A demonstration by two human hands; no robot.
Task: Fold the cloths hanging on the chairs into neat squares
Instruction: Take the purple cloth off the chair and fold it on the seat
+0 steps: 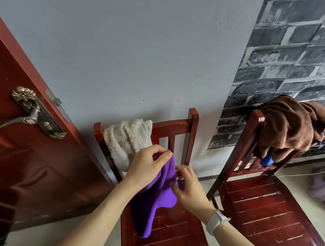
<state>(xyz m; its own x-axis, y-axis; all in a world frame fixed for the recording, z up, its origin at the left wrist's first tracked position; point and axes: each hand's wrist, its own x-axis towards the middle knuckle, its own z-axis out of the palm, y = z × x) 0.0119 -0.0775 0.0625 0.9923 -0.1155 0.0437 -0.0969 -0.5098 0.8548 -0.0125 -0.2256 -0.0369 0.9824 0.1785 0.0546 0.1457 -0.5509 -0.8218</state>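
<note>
Left hand [149, 163] pinches purple cloth [153, 198] corner; right hand [186, 186] grips edge at 3 o'clock. Find matching corners, pull taut before you fold.

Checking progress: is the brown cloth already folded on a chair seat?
No, the brown cloth hangs bunched over the right chair's backrest.

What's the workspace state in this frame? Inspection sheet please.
Surface: slatted seat of the left chair, purple cloth hanging above it.
Job's things: purple cloth in hand; white towel on the left chair's back; brown cloth heaped on the right chair back, something blue under it.
Clutter: nothing seen.
Grippers: left hand pinches the purple cloth's top; right hand holds its edge.
Cables: thin white cord on the floor, right.
Surroundings: red door, grey wall, brick-pattern wallpaper.
</note>
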